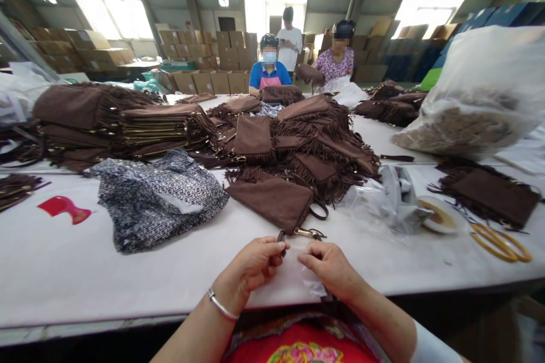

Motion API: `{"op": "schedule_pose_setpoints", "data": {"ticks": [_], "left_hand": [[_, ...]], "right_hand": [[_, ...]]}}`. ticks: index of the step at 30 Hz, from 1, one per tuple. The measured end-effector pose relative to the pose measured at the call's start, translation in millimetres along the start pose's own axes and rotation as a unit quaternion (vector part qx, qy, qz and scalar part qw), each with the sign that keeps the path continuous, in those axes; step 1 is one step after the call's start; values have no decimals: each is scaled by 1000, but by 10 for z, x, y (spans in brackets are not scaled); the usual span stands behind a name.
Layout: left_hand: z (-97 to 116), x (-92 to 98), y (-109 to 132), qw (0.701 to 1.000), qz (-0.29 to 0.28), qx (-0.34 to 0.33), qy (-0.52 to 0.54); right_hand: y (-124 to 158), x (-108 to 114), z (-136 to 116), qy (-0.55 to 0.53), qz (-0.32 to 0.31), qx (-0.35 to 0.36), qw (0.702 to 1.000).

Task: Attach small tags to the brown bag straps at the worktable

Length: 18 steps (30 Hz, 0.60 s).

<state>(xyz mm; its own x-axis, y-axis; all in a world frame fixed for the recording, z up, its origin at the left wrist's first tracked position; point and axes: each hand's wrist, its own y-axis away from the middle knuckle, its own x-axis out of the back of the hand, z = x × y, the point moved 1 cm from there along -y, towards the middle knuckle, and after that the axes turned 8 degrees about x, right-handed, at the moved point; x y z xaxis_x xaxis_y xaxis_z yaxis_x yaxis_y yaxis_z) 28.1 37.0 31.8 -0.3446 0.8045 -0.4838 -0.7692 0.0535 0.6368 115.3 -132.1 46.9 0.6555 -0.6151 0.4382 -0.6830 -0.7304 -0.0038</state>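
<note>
My left hand and my right hand meet at the near edge of the white table. Both pinch a thin clear plastic wrapper lying between them. My left fingers also touch the dark strap with its gold clasp. That strap belongs to a brown suede pouch lying just beyond my hands. A silver bangle circles my left wrist.
A heap of brown fringed bags and stacked ones fill the table's middle and left. A patterned cloth, a red shape, a tape dispenser, yellow scissors and a large plastic sack lie around. Three people work at the far end.
</note>
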Motion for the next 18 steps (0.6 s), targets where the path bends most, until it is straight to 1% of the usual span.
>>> {"op": "schedule_pose_setpoints", "data": {"ticks": [2, 4, 8, 10, 14, 18], "left_hand": [[-2, -55, 31, 1000, 12, 11, 6], [-22, -106, 62, 999, 8, 24, 31], [-69, -139, 62, 993, -18, 76, 87], [-74, -132, 31, 988, -15, 102, 112], [-60, -148, -40, 985, 17, 99, 140], [-56, -194, -67, 983, 7, 99, 158]], "right_hand": [[7, -12, -29, 12, 12, 16, 1000], [20, -26, -51, 21, 22, 25, 999], [44, -64, -35, 7, 22, 14, 1000], [46, -74, -7, -5, 20, 4, 1000], [46, -44, 35, -16, 33, -5, 999], [83, 5, 63, 0, 31, 5, 1000]]}}
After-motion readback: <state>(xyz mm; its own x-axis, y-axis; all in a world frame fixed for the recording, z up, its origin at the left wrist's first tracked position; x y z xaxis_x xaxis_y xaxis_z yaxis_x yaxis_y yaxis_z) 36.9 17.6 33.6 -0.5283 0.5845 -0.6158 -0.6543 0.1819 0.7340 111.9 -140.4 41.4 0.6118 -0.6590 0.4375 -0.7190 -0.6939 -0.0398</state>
